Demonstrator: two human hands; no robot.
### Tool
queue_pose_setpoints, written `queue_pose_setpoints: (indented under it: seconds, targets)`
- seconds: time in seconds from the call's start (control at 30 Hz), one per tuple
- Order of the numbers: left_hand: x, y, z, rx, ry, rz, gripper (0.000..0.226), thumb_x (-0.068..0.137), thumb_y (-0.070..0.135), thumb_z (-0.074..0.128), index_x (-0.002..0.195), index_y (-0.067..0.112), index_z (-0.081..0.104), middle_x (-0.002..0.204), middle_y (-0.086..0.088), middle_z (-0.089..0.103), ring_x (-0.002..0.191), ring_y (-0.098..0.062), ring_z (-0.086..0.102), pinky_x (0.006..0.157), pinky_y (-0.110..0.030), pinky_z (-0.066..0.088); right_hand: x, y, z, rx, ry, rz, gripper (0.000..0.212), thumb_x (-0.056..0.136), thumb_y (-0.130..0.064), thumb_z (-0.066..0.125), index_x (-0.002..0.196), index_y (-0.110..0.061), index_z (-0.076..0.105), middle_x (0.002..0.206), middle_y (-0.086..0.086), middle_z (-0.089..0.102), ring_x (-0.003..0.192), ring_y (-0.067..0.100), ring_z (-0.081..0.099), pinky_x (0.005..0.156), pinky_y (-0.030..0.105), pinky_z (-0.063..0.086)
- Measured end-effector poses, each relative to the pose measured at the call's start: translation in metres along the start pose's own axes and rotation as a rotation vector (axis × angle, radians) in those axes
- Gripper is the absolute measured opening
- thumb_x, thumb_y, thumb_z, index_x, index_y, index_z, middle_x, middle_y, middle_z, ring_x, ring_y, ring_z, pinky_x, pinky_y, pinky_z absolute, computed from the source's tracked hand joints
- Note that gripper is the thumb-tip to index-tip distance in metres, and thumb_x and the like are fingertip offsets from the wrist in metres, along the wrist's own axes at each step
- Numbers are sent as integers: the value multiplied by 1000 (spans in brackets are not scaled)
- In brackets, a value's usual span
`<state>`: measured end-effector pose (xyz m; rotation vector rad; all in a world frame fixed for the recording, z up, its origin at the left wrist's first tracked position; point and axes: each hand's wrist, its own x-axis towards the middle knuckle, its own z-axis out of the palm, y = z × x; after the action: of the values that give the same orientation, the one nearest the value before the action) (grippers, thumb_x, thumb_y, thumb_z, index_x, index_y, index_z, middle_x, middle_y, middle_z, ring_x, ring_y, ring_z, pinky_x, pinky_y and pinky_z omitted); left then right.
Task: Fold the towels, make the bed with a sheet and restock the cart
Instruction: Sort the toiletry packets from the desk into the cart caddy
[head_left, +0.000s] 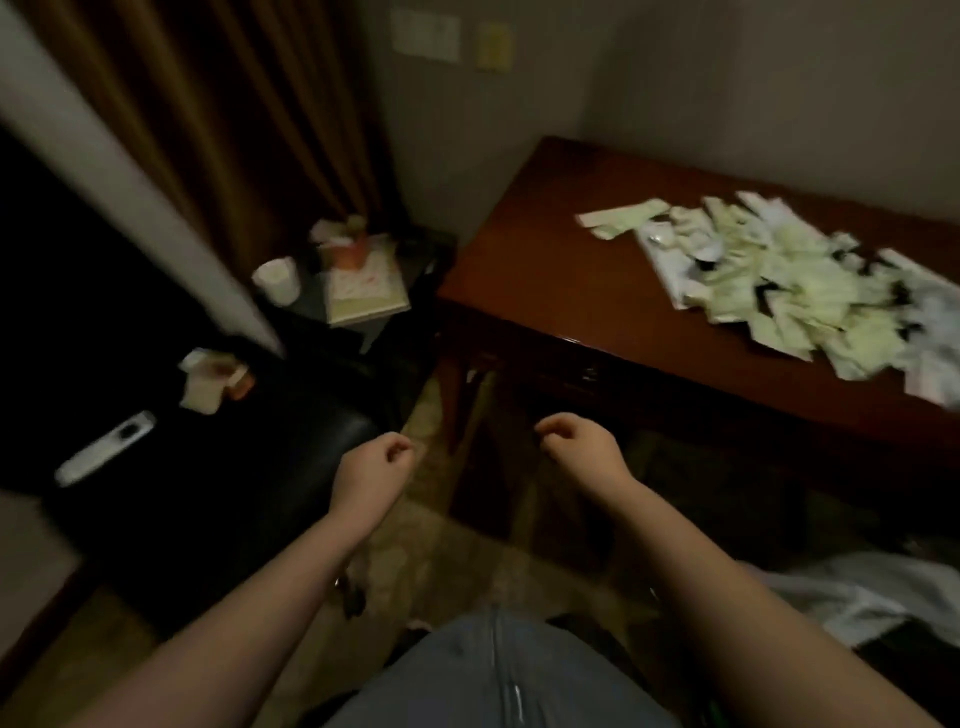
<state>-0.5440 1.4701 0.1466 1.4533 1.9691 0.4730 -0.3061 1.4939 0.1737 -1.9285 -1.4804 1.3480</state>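
My left hand (375, 464) and my right hand (581, 441) hang in front of me over the floor, fingers loosely curled, nothing in either. A heap of pale green and white packets (789, 283) is spread over the right half of a red-brown wooden desk (545, 270), up and to the right of my right hand. A crumpled white cloth (852, 597) lies low at the right edge, partly hidden by my right forearm. The picture is dim and a little blurred.
A black padded seat (249, 467) on the left carries a white remote (104, 447) and small packets (213, 382). Behind it a dark side table (374, 325) holds a paper roll (278, 280), a flat box (363, 291) and a small orange-and-white thing. Brown curtains hang at the back left.
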Motion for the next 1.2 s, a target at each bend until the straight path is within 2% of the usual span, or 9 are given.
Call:
queue_pose_setpoints:
  seconds: [0.2,0.37,0.5,0.6,0.63,0.7,0.8,1.0,1.2]
  targets:
    - [88,136,46,61,-214,287,16,96,29,51,106,26,63,87,12,61,69,-6,57,58,-23,46,24,51,-68,200,260,288,25,96,-16,48,116,-23,60,89,-2,65,61,13,56,54,25,43]
    - [142,233,97,18,-176,409,31,97,27,49,127,23,53,104,6,57,75,-6,54,63,-24,45,78,73,-144,215,448,299,25,95,-19,48,116,-23,61,100,-5,64,63,8,53,47,18,37]
    - [182,294,131,27,-174,360,38,95,28,50,133,21,45,105,4,54,94,-16,55,77,-34,48,124,74,-225,144,501,263,29,93,-20,48,121,-21,58,99,0,61,72,14,54,56,28,38]
    - [203,326,157,19,-201,304,49,93,32,52,139,24,37,125,-5,50,103,-19,52,86,-37,49,152,78,-279,143,582,266,38,92,-23,48,129,-18,50,93,3,60,71,16,54,55,28,35]
    - [209,334,165,30,-218,286,53,92,34,52,141,26,33,132,-8,46,108,-21,51,87,-36,48,160,81,-294,161,603,290,42,92,-26,49,133,-18,45,102,6,59,74,16,55,56,27,37]
    - [220,350,177,78,-269,257,59,92,40,52,145,29,28,141,-11,35,119,-26,47,85,-32,41,177,90,-317,193,621,369,55,91,-38,51,141,-21,35,135,14,43,100,27,56,75,32,46]
    - [253,381,199,114,-349,204,68,90,50,51,148,32,19,147,-16,26,129,-36,37,98,-41,38,207,106,-348,211,621,521,74,88,-51,52,148,-24,19,150,16,19,126,42,39,103,48,38]
    - [319,450,261,94,-478,-48,97,79,72,50,149,37,-8,157,-18,0,141,-43,13,110,-57,25,265,118,-382,216,604,723,91,84,-62,53,151,-30,0,157,14,3,138,44,21,107,51,28]
    - [330,473,303,195,-575,-73,105,70,79,52,150,36,1,157,-13,-12,142,-44,-2,112,-61,17,303,121,-383,102,469,833,111,70,-80,54,150,-35,-8,157,13,-2,140,47,7,109,56,22]
